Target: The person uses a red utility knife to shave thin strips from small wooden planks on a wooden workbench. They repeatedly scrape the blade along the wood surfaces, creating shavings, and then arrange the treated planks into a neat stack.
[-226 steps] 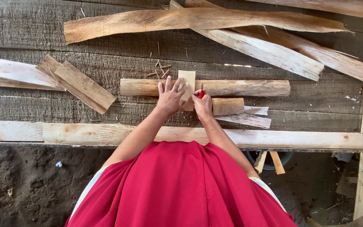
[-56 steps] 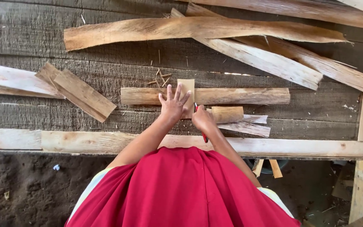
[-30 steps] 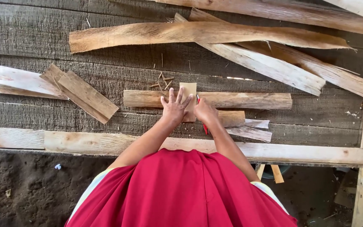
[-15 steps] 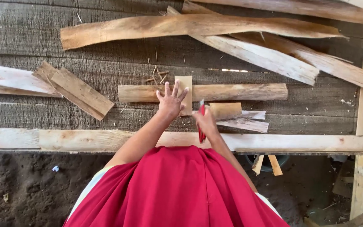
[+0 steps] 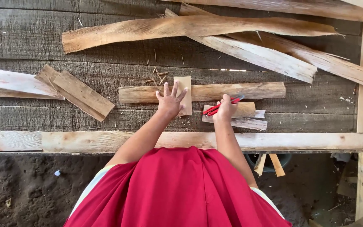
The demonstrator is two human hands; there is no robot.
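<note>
My left hand lies flat with fingers spread on a small pale rectangular wood piece that stands across a long horizontal wooden slat. My right hand grips a red-handled tool, held nearly level over a short wood block just below the slat. A thinner splintered strip lies under that block.
Long curved bark-like planks and pale boards lie farther away. Two short planks rest at the left. A pale beam edges the dark plank platform; bare soil lies below. Small twig bits sit above the slat.
My right hand has moved up from the platform's near edge onto the short block, and the red tool has swung from pointing down to nearly level. My left hand stays on the pale piece.
</note>
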